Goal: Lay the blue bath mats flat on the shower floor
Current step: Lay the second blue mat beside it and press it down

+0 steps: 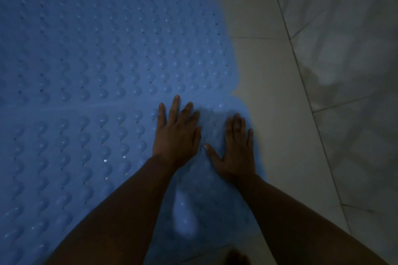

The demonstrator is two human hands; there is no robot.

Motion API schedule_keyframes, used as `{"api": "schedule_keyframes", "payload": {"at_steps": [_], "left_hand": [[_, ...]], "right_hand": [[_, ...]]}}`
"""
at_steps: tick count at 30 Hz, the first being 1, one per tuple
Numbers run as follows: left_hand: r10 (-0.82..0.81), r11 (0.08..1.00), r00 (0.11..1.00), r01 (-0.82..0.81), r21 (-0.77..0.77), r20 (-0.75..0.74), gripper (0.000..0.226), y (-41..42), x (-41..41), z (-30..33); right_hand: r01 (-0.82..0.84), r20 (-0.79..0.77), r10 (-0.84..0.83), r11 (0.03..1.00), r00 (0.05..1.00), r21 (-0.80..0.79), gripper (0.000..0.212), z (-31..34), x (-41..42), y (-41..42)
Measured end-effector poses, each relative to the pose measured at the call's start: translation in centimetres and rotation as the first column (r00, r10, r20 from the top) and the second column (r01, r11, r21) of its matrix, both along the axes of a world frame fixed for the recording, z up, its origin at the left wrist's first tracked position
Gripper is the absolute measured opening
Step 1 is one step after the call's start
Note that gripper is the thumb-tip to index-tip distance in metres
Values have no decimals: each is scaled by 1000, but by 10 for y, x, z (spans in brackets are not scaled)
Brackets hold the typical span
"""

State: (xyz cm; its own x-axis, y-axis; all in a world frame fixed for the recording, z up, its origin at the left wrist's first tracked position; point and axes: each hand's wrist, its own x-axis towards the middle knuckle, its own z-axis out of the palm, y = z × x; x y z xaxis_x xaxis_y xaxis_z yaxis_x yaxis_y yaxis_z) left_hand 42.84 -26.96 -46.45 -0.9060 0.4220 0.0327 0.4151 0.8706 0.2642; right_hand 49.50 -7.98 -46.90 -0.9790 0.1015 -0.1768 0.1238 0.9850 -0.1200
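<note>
Dim light blurs the two blue mats (90, 54), cut off toward 9 o'clock. Two hands, left hand (176, 133) and right hand (235, 150), press the nearer mat (71, 157), fingers (174, 105) straight, grasping nothing.

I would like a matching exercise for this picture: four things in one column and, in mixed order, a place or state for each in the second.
1. far blue bumpy rubber bath mat
2. left hand
3. right hand
4. pale tiled shower floor

a. bare, right of both mats
b. flat near the near mat's right edge
c. untouched by either hand
d. flat, fingertips close to the seam

Pairs: 1-c, 2-d, 3-b, 4-a
</note>
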Motion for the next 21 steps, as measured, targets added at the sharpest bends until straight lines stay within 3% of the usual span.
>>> {"api": "schedule_keyframes", "payload": {"at_steps": [4,7,11,16,21], "left_hand": [[42,999,999,-42,23,28,56,-3,1,15],[68,995,997,-71,68,38,55,-2,5,26],[-5,1000,998,3,28,68,59,15,16,22],[-90,996,968,94,-5,235,79,61,36,2],[-67,997,984,74,-34,163,86,64,48,-13]], "right_hand": [[3,196,13,997,980,-81,99,24,-13,6],[91,301,-39,983,953,-161,75,52,-40,11],[97,38,-91,971,995,-217,53,86,-78,17],[123,-118,-160,954,980,-275,45,95,-101,14],[9,-285,-84,967,955,-255,34,59,-105,23]]}}
